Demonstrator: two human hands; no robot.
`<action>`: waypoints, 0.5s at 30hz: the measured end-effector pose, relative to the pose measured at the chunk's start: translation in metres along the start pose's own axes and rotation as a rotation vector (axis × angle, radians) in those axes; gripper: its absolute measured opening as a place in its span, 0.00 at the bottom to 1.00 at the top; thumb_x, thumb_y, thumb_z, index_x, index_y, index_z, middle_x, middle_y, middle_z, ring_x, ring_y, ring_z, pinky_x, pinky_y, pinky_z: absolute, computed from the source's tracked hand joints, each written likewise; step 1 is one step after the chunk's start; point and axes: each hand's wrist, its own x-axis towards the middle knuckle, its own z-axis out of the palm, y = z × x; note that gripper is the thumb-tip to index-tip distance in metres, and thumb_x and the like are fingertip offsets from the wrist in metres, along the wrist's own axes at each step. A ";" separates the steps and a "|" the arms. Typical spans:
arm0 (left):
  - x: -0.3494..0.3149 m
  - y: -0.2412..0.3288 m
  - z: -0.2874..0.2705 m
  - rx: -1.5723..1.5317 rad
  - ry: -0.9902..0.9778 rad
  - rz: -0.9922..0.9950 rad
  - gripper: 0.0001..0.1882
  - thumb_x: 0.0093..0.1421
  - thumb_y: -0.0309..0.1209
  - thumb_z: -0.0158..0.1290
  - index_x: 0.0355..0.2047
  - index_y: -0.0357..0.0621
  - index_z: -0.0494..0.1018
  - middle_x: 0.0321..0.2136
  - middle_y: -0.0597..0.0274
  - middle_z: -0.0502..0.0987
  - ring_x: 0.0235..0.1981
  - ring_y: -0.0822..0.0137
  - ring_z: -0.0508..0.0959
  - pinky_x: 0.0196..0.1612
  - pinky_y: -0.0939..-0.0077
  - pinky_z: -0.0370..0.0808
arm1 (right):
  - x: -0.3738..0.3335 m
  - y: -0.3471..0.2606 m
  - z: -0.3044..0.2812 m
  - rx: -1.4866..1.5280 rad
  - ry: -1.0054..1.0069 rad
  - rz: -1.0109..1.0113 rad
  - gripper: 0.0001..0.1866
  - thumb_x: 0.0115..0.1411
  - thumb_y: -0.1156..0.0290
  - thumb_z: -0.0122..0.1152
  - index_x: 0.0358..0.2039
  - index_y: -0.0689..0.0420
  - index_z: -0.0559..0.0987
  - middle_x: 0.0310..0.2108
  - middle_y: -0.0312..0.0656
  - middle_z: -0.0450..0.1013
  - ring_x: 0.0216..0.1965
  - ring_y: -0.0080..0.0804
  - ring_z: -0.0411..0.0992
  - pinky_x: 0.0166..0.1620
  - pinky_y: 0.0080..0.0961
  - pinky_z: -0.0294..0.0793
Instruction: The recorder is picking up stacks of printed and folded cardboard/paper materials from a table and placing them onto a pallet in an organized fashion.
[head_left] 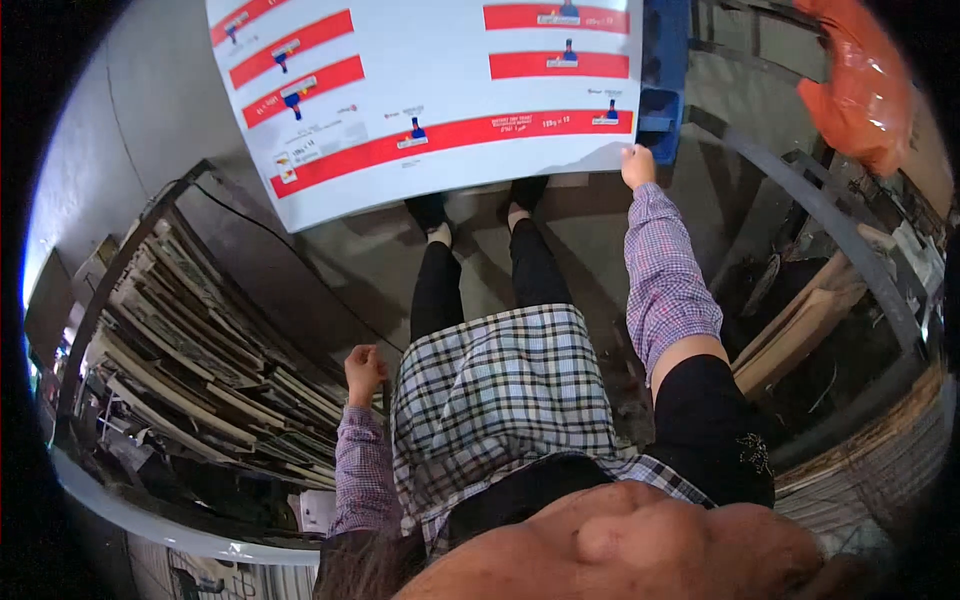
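A large white printed sheet (430,80) with red bands and small blue pictures fills the top middle; its thickness and what it rests on are hard to judge. My right hand (637,166), arm stretched forward, pinches the sheet's near right corner. By the left side of my checked apron (500,385), my left hand (365,374) is held with its fingers curled in loosely. Nothing shows in it, and it is apart from the sheet.
To my left a metal-framed rack (190,340) holds several thin boards on edge. A curved grey frame (830,220) with boards behind it stands at right. A blue plastic crate or pallet (660,110) sits beside the sheet, and an orange plastic bag (860,90) is at upper right.
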 end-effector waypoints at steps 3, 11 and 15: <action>0.000 -0.012 0.008 0.025 -0.071 -0.015 0.07 0.63 0.29 0.47 0.34 0.37 0.68 0.16 0.65 0.67 0.15 0.74 0.68 0.16 0.75 0.66 | -0.031 -0.044 0.015 0.010 0.009 0.099 0.17 0.57 0.60 0.53 0.33 0.64 0.75 0.33 0.58 0.73 0.37 0.57 0.71 0.40 0.46 0.70; 0.026 0.017 0.026 0.034 -0.122 0.081 0.09 0.64 0.31 0.47 0.35 0.36 0.70 0.18 0.63 0.70 0.17 0.74 0.70 0.20 0.77 0.70 | -0.019 -0.047 -0.004 0.180 -0.043 0.215 0.30 0.49 0.44 0.61 0.33 0.64 0.75 0.38 0.58 0.73 0.40 0.53 0.73 0.43 0.42 0.71; 0.027 0.021 0.016 0.008 -0.111 0.107 0.11 0.64 0.33 0.47 0.36 0.36 0.71 0.19 0.62 0.73 0.18 0.73 0.72 0.22 0.76 0.70 | -0.011 -0.047 -0.019 0.153 -0.058 0.183 0.31 0.47 0.42 0.62 0.32 0.63 0.75 0.34 0.55 0.75 0.38 0.51 0.73 0.42 0.40 0.71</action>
